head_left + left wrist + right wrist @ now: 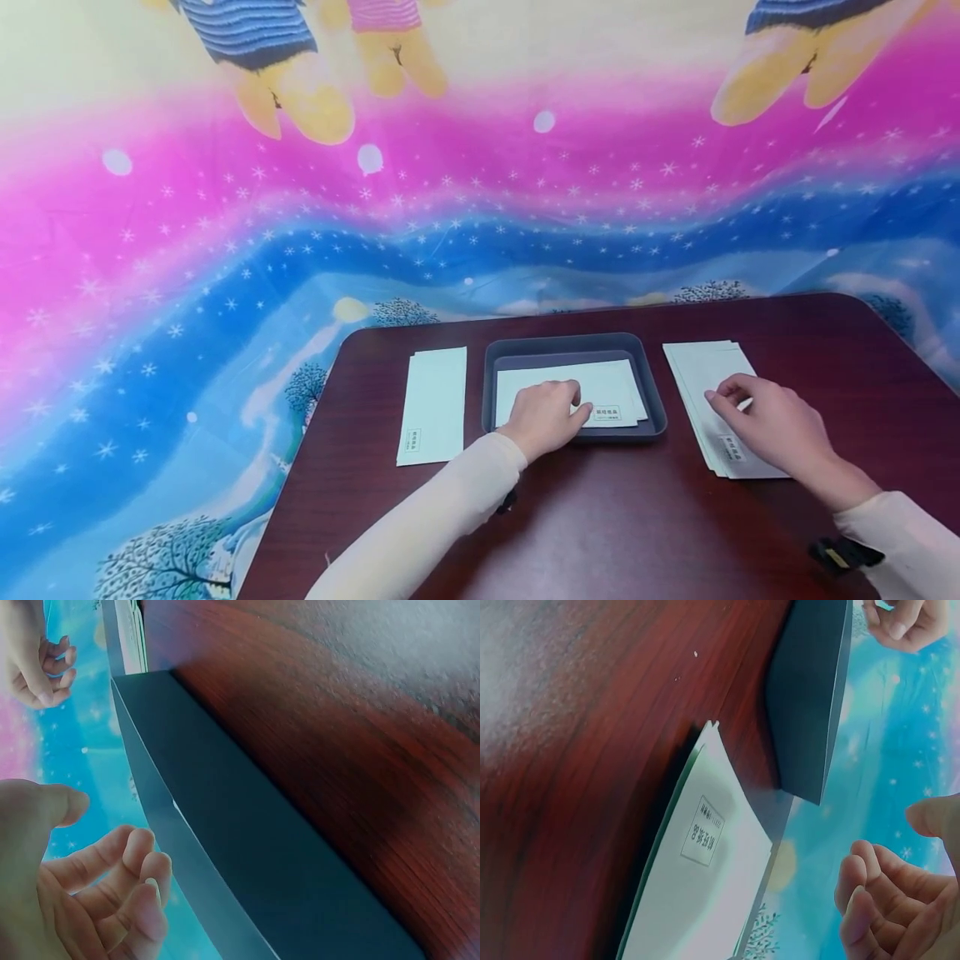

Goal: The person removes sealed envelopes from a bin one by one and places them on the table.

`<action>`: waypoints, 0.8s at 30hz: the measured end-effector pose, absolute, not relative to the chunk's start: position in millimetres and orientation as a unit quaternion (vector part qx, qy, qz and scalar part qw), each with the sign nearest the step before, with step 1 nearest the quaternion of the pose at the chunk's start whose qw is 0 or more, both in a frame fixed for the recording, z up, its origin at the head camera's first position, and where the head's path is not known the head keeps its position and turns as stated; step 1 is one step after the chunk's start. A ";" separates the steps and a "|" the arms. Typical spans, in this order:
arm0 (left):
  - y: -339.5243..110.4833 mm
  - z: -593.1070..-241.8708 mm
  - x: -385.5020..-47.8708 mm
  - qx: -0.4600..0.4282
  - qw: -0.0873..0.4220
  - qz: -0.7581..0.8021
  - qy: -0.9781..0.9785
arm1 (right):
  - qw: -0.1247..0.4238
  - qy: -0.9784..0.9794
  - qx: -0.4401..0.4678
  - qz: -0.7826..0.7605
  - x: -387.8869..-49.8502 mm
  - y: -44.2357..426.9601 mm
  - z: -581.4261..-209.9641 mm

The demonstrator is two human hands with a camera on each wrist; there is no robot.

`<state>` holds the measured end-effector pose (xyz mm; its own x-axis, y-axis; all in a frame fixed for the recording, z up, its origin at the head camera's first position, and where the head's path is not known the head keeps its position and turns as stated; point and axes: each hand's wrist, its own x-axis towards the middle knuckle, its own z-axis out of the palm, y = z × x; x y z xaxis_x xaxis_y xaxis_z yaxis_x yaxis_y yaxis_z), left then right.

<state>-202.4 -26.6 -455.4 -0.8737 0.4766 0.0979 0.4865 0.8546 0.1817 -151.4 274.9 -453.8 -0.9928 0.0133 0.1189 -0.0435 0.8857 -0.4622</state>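
Observation:
A dark grey tray (491, 392) holds white envelopes (600, 379) with a small printed box. Over its left part is my left hand (546, 417), fingers loosely bent and holding nothing; in the left wrist view the hand (97, 885) hovers above the tray wall (202, 802). My right hand (776, 425) is above the right stack of envelopes (701, 367), its fingers loosely curved with nothing in them. The right wrist view has that hand (900, 892) beside and above the stack (705, 892), apart from it.
Another stack of white envelopes (437, 400) lies left of the tray. All stand on a dark red-brown table (585, 517) with rounded back corners. Behind it hangs a pink and blue printed cloth (465, 192).

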 end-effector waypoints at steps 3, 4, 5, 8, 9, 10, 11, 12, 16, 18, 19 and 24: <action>-30.7 -455.8 -204.0 -0.242 0.017 -0.103 -0.965 | 0.061 -0.969 0.015 0.239 -152.1 270.3 -453.1; -32.0 -456.0 -204.4 -0.239 0.014 -0.105 -0.965 | 0.061 -0.969 0.018 0.239 -152.2 268.8 -453.0; -33.2 -456.3 -204.8 -0.237 0.011 -0.106 -0.965 | 0.062 -0.969 0.020 0.239 -152.3 267.3 -452.9; -36.2 -457.0 -205.5 -0.235 0.006 -0.110 -0.966 | 0.057 -0.967 0.028 0.246 -152.2 262.2 -452.2; -37.0 -457.2 -205.8 -0.235 0.006 -0.111 -0.966 | 0.055 -0.967 0.031 0.248 -152.3 260.4 -452.0; -37.6 -457.4 -206.0 -0.234 0.005 -0.112 -0.966 | 0.053 -0.966 0.034 0.251 -152.4 258.6 -451.7; -38.4 -457.2 -206.3 -0.234 0.007 -0.112 -0.966 | 0.051 -0.965 0.037 0.253 -152.5 256.8 -451.3; -39.1 -457.1 -206.5 -0.234 0.008 -0.113 -0.966 | 0.050 -0.965 0.040 0.254 -152.8 254.9 -450.8; -41.4 -455.4 -207.3 -0.230 0.013 -0.113 -0.966 | 0.050 -0.967 0.052 0.246 -154.4 247.7 -448.9; -42.5 -454.2 -207.9 -0.228 0.013 -0.114 -0.967 | 0.051 -0.968 0.058 0.241 -155.6 243.9 -447.5; -43.1 -453.7 -208.1 -0.227 0.013 -0.114 -0.967 | 0.052 -0.968 0.062 0.239 -156.3 242.2 -446.8; -46.6 -454.7 -209.5 -0.220 0.007 -0.115 -0.969 | 0.054 -0.967 0.075 0.236 -160.0 234.1 -444.7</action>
